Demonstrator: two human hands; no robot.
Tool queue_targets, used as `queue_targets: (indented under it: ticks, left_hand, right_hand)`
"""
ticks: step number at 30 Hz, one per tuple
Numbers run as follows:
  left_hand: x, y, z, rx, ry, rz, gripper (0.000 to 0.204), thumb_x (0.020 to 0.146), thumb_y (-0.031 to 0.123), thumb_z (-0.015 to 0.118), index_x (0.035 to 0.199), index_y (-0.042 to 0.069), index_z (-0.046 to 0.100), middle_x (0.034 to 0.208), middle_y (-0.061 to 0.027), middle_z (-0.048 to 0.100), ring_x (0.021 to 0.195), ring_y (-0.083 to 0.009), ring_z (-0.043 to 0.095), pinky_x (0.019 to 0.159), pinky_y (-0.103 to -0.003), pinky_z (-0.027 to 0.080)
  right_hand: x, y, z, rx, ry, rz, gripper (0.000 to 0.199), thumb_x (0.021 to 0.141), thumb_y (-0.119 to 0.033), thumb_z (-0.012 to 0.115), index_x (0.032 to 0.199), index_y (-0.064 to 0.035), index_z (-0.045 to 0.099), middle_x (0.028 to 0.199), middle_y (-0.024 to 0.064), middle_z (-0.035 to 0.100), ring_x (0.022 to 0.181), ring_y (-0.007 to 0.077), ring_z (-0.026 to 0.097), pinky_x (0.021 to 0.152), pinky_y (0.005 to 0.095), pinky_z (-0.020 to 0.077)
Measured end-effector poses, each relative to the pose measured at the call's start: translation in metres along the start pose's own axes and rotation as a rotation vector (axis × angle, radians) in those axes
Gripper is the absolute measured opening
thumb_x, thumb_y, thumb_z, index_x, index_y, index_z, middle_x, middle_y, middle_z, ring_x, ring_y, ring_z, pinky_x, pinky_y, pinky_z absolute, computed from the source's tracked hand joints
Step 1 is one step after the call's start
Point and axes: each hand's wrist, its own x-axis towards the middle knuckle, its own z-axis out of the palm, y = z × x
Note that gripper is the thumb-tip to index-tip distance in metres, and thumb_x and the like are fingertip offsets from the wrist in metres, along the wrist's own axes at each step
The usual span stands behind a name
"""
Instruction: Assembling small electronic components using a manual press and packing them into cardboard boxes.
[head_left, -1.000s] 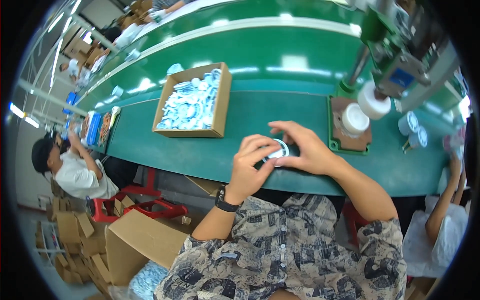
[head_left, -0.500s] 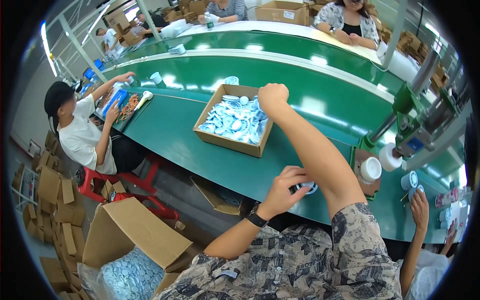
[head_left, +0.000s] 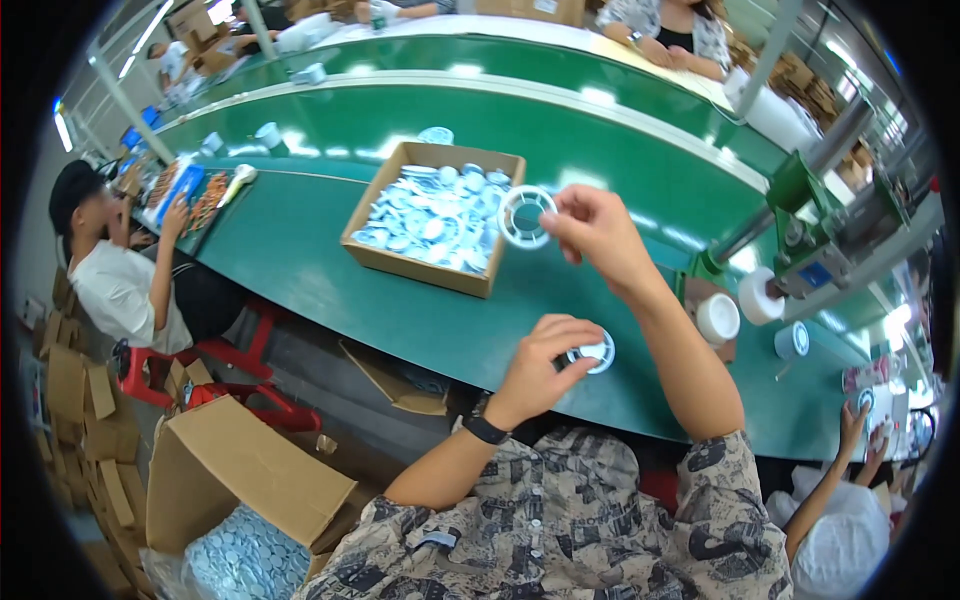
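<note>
My right hand (head_left: 597, 235) pinches a pale blue, spoked plastic ring (head_left: 526, 217) by its right edge, raised over the green table beside the cardboard box. My left hand (head_left: 545, 367) grips a round light-blue plastic part (head_left: 596, 352) with a white middle, low at the table's near edge; the fingers cover its left side. In front of me stands the open cardboard box (head_left: 420, 275), full of loose pale blue plastic pieces (head_left: 435, 215). Right of my hands is a green hand press (head_left: 790, 215) with white round blocks (head_left: 717, 318) at its base.
A blue and white part (head_left: 792, 340) stands right of the press. At the right edge a co-worker's hands (head_left: 855, 428) hold parts. On the left another person (head_left: 125, 285) sits by trays. A large carton (head_left: 250, 470) with a bag of blue discs is at lower left.
My right hand has come out from behind the box's right side toward me, now with a ring in its fingers. The left hand keeps its part. My view has shifted slightly.
</note>
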Motion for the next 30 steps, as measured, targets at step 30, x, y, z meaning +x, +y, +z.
queue_targets:
  ticks: [30]
  left_hand:
    - [-0.019, 0.045, -0.003, -0.457, 0.221, -0.148, 0.069, 0.072, 0.015, 0.085, 0.128, -0.005, 0.05, 0.109, -0.0126, 0.061, 0.104, -0.0211, 0.057, 0.094, -0.034, 0.044]
  right_hand:
    - [-0.132, 0.035, -0.039, 0.628, -0.273, 0.229, 0.021, 0.08, -0.011, 0.078, 0.087, -0.0012, 0.061, 0.079, 0.0042, 0.064, 0.062, 0.0066, 0.056, 0.05, 0.0186, 0.0429]
